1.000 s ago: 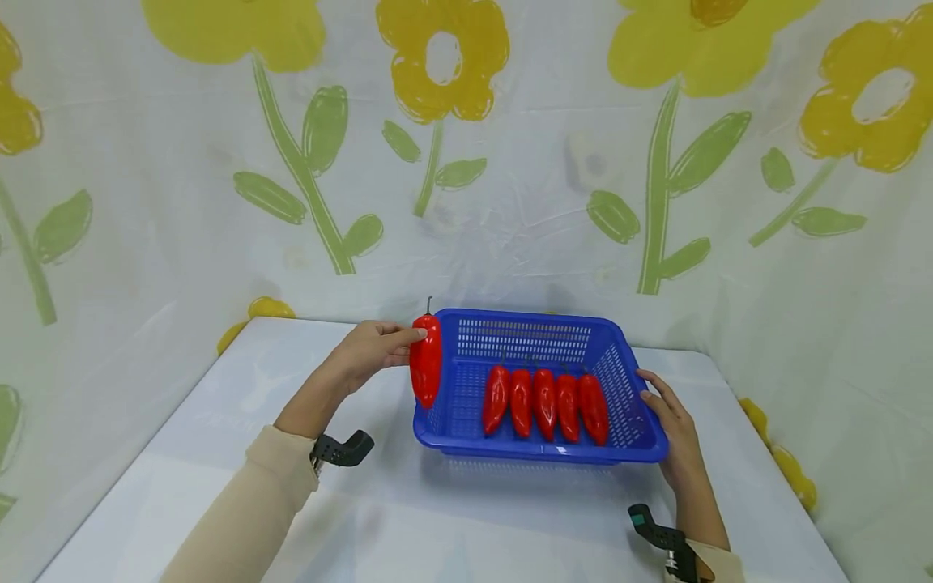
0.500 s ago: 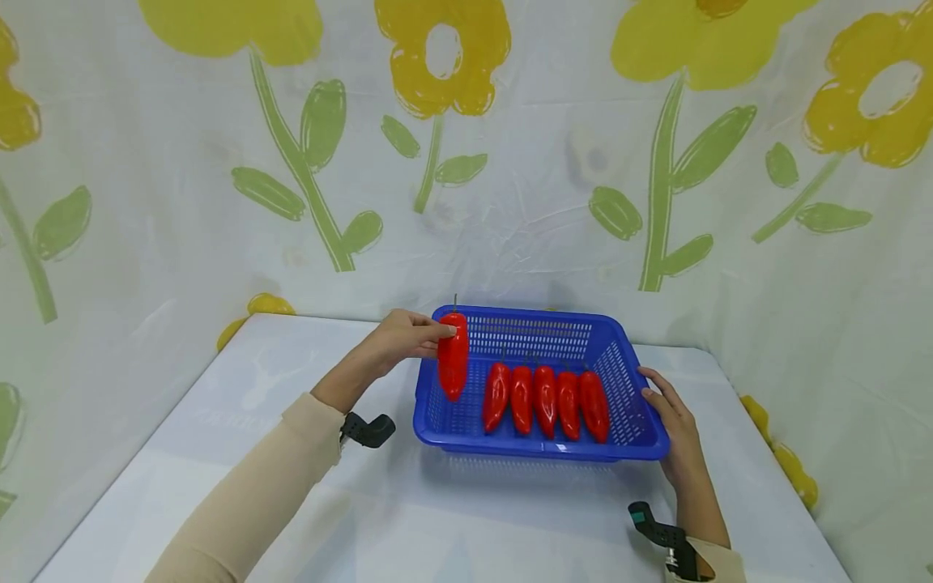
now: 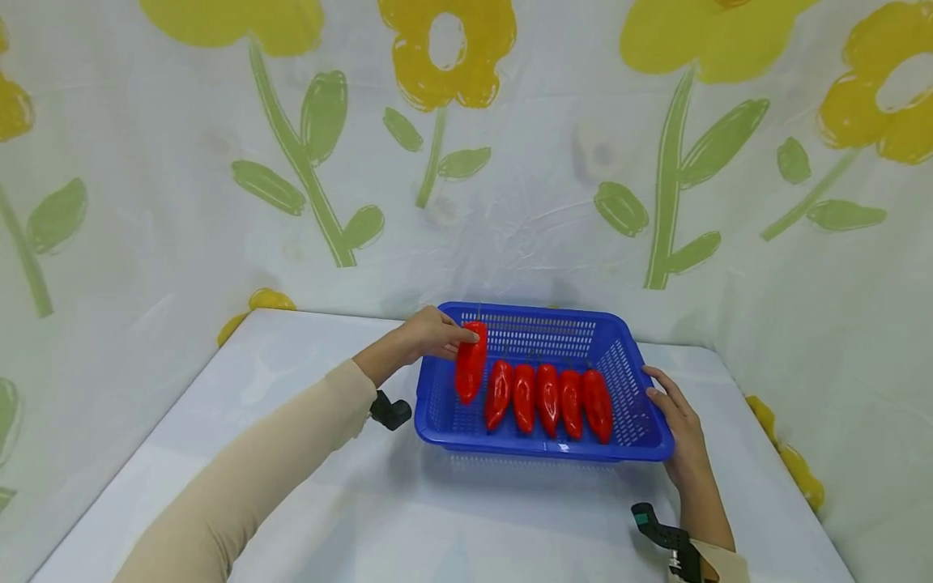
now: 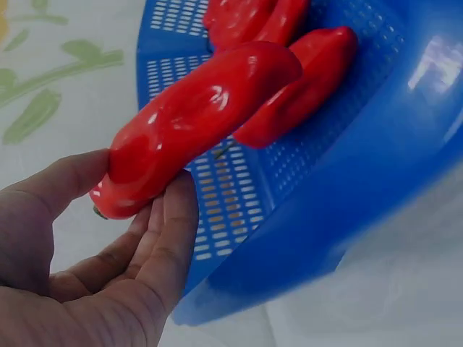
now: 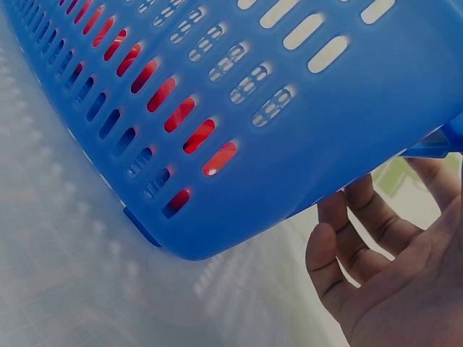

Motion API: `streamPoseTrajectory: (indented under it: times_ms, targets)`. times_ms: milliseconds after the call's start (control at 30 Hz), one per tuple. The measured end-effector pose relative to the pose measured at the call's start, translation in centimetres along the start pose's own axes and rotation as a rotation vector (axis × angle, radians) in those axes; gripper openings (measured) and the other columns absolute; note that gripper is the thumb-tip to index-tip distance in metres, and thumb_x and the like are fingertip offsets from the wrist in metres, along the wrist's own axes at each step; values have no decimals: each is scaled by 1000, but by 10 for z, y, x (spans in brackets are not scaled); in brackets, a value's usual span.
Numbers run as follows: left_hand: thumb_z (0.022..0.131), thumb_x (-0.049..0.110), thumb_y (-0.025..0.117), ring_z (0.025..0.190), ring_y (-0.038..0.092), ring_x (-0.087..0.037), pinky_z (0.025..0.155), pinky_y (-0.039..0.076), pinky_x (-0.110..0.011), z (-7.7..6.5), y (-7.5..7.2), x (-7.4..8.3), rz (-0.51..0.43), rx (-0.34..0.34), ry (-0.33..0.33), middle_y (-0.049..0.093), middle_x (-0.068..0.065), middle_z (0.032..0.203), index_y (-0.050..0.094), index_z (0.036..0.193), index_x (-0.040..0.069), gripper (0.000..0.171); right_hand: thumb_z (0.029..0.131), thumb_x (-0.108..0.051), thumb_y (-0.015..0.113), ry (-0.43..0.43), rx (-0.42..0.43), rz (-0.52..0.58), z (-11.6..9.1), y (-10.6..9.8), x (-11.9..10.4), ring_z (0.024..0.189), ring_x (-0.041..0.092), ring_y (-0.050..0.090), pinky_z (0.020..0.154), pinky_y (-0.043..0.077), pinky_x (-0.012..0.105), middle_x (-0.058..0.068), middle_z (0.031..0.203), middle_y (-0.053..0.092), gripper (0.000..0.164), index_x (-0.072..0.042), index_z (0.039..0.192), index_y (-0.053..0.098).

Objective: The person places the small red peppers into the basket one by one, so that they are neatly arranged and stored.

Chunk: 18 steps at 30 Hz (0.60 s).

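My left hand (image 3: 432, 330) pinches a red pepper (image 3: 470, 364) near its stem end, between thumb and fingers. The pepper hangs nearly upright over the left part of a blue plastic basket (image 3: 532, 450); in the left wrist view, its free end points towards the peppers inside. Several more red peppers (image 3: 548, 400) lie side by side in the basket. At the basket's right end, my right hand (image 3: 681, 433) holds the rim, with the fingers bent against the outer end wall in the right wrist view. Parts of those fingers are hidden behind the basket's corner.
The basket stands on a white-covered table (image 3: 350, 510), near its back edge. Behind it hangs a pale curtain (image 3: 525, 202) printed with yellow flowers. Black mounts (image 3: 391, 411) are strapped to both wrists.
My left hand has carried the red pepper to the right, from the basket's left rim to above its inside, and slightly lower. My right hand has stayed at the right end.
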<state>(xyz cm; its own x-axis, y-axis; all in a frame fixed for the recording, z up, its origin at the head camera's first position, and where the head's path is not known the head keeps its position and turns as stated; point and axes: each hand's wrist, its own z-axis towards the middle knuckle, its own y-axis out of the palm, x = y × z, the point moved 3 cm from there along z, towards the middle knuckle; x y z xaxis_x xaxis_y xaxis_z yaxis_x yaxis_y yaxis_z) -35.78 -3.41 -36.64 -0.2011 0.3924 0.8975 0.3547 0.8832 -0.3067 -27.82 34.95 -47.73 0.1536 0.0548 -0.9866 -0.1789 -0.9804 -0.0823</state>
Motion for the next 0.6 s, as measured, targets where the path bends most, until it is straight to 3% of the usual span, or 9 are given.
streamPoseTrajectory:
  times_ms: [300, 467, 600]
  targets:
    - [88, 12, 77, 91, 72, -30, 87, 57, -44, 17, 17, -11, 71, 37, -59, 69, -18, 101, 65, 110, -9, 33, 101, -52, 51, -4, -3, 6, 1, 2, -1, 134, 35, 41, 79, 58, 25, 10, 163, 25, 54, -42, 153, 37]
    - [87, 12, 79, 88, 71, -30, 83, 59, -42, 23, 23, -8, 128, 71, -111, 67, -19, 98, 59, 114, -9, 39, 100, -53, 51, -11, 6, -4, 1, 1, -2, 127, 29, 47, 79, 59, 28, 11, 162, 27, 54, -43, 152, 38]
    - [87, 8, 77, 90, 71, -31, 83, 59, -41, 27, 26, 0, 88, 77, -159, 65, -20, 99, 54, 117, -10, 42, 101, -51, 51, -16, 1, 10, 1, 1, -1, 130, 31, 44, 79, 59, 28, 11, 162, 26, 54, -42, 152, 38]
